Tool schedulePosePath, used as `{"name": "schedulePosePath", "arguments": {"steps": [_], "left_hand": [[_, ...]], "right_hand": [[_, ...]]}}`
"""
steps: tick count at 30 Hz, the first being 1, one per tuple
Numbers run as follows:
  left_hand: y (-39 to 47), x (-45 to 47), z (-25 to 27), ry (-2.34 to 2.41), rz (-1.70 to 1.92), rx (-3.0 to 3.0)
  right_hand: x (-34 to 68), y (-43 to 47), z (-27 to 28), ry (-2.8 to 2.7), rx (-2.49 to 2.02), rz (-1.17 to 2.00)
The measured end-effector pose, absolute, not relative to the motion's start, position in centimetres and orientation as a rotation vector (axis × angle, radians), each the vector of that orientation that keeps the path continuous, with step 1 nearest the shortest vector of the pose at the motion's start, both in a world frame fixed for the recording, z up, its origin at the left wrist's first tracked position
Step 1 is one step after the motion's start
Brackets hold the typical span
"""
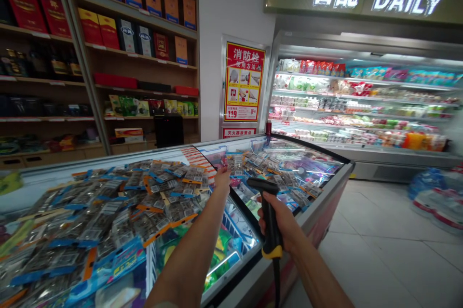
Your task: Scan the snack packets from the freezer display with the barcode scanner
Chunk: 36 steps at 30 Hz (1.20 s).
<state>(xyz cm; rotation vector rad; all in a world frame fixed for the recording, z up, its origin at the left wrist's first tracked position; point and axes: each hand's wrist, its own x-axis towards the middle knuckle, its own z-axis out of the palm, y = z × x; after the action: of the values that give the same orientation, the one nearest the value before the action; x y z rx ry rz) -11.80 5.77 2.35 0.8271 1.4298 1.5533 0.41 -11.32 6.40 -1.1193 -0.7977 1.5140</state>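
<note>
My right hand (282, 216) is wrapped round the handle of a black and yellow barcode scanner (271, 221), its head pointing forward and left and its cable hanging down. My left arm stretches out over the freezer lid, and my left hand (222, 177) is closed at the edge of a small clear packet (236, 164) with a blue strip. Its fingertips are small and partly hidden. To the left, a large heap of similar packets (144, 192) with blue and orange strips covers the glass. A smaller group of packets (267, 168) lies beyond the scanner.
The chest freezer (307, 202) has glass lids and a grey rim; colourful bags lie beneath. Shelves of boxes (137, 43) stand at the left. A lit refrigerated display (361, 100) is at the back right. Wrapped water bottles (434, 192) stand on the tiled floor (379, 235).
</note>
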Motion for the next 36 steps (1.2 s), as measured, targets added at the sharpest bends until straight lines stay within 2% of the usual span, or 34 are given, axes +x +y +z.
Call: {"name": "schedulePosePath", "arguments": {"steps": [10,36], "left_hand": [[5.6,-12.8,2.2,1.249,1.560,0.586],[6.4,-13.6,2.2,1.135,1.637,0.409]], "right_hand": [[0.7,-11.6,7.4,-0.757,-1.149,1.514],[-1.2,-9.0,7.6,-0.754,-1.210,1.542]]}}
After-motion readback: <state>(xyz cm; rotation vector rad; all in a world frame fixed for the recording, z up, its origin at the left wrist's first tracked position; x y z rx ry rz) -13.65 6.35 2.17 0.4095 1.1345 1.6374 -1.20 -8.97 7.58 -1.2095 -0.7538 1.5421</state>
